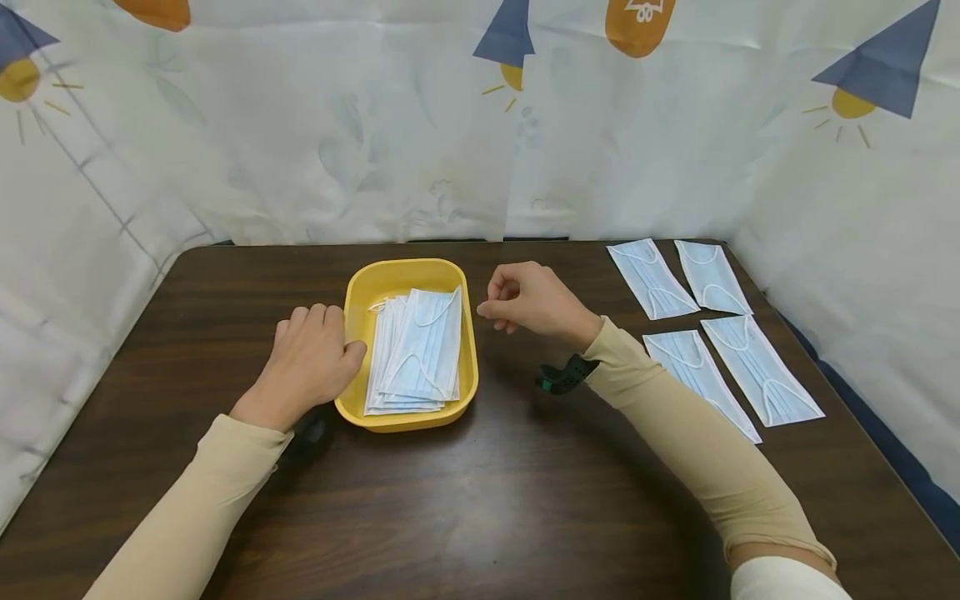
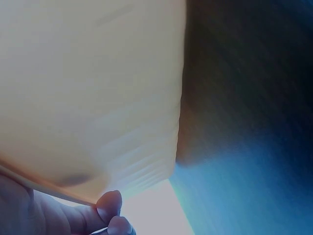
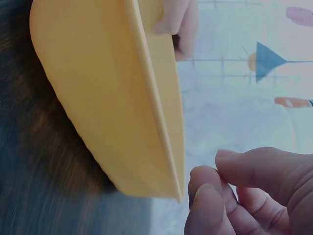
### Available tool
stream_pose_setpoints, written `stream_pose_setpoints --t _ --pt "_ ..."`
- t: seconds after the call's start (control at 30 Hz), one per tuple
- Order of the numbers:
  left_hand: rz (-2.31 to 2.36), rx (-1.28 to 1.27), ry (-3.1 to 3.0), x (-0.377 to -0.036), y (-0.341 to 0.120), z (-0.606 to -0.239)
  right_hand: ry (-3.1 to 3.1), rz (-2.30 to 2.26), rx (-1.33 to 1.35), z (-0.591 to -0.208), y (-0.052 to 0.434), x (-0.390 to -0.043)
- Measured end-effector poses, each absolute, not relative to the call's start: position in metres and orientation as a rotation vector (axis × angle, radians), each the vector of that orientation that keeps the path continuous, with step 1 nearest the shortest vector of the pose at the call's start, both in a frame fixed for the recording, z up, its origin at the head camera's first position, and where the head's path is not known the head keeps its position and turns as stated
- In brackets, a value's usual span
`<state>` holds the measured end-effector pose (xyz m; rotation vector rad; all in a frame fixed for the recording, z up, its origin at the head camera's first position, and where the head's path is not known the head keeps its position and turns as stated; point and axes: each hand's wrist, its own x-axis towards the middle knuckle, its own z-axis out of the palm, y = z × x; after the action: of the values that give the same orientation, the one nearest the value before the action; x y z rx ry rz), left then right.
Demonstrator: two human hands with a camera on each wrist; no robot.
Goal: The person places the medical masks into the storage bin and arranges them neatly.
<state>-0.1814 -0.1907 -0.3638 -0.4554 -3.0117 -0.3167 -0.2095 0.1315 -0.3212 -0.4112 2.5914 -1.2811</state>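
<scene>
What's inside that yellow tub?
The yellow tub holds a loose pile of pale blue face masks. The upper ones cover most of those below, so their number, and whether anything lies underneath, can't be seen.

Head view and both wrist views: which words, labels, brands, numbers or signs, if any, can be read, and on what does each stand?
None can be read.
Yellow rounded plastic tray, pale blue pleated face masks: no lettering visible.
Black wrist strap: its green mark is too small to read.
White patterned cloth backdrop: printed pictures, no readable words.

Left hand [image 1: 311,354] grips yellow tub [image 1: 408,273] | masks [image 1: 420,350] inside | right hand [image 1: 536,300] beside it
</scene>
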Motion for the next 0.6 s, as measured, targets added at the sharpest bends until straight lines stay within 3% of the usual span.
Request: stream_pose_setpoints --t 0.6 --pt "-0.314 -0.456 -3.017 -0.183 -0.191 -0.364 2.626 -1.386 -0.323 -0.323 0.188 -0.196"
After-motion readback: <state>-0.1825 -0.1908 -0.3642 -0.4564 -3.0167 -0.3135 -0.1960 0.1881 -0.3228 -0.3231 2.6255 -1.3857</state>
